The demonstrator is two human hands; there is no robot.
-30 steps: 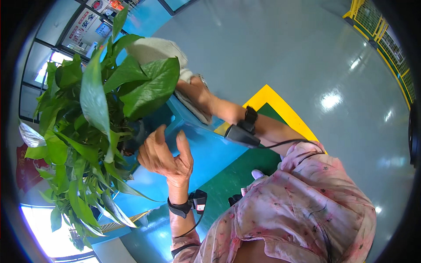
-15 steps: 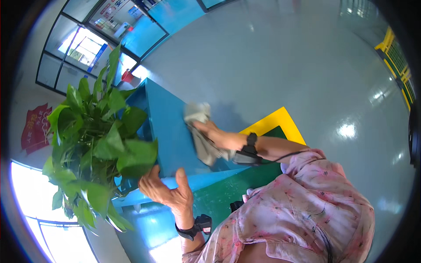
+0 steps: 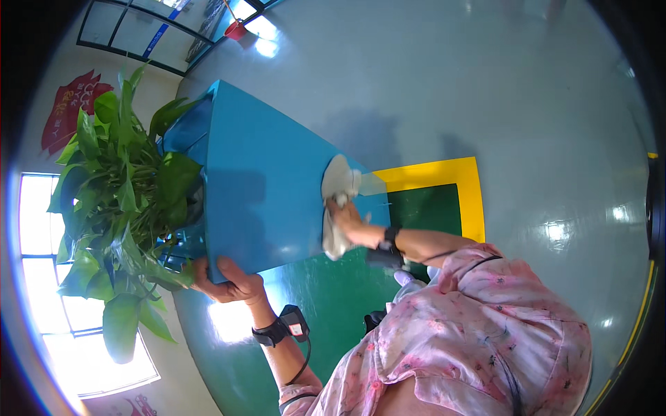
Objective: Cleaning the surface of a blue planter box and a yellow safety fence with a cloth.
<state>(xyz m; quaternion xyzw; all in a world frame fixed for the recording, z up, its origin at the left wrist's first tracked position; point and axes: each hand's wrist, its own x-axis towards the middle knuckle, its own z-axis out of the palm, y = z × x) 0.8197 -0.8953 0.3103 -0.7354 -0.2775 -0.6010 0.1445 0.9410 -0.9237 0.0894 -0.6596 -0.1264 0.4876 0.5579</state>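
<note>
A tall blue planter (image 3: 267,187) with a smooth side panel holds a leafy green plant (image 3: 121,208). At its near top corner, my left hand (image 3: 232,281) grips the rim, with the thumb on the outer panel and the fingers partly hidden by leaves. My right hand (image 3: 347,215) is closed round a pale, crumpled cloth (image 3: 338,179) and presses it to the panel near the lower end. Part of the cloth hangs out below that hand. Both wrists wear black straps with small boxes.
A yellow border (image 3: 472,201) frames a green floor patch by the planter's base. Grey shiny floor (image 3: 527,104) spreads beyond. A red bucket (image 3: 236,30) stands near the glass partition at the far left. My shoes (image 3: 404,277) are close to the base.
My left hand has gone from open beside the planter to holding its rim. My right hand has moved the cloth down the panel toward the base. The view has shifted.
</note>
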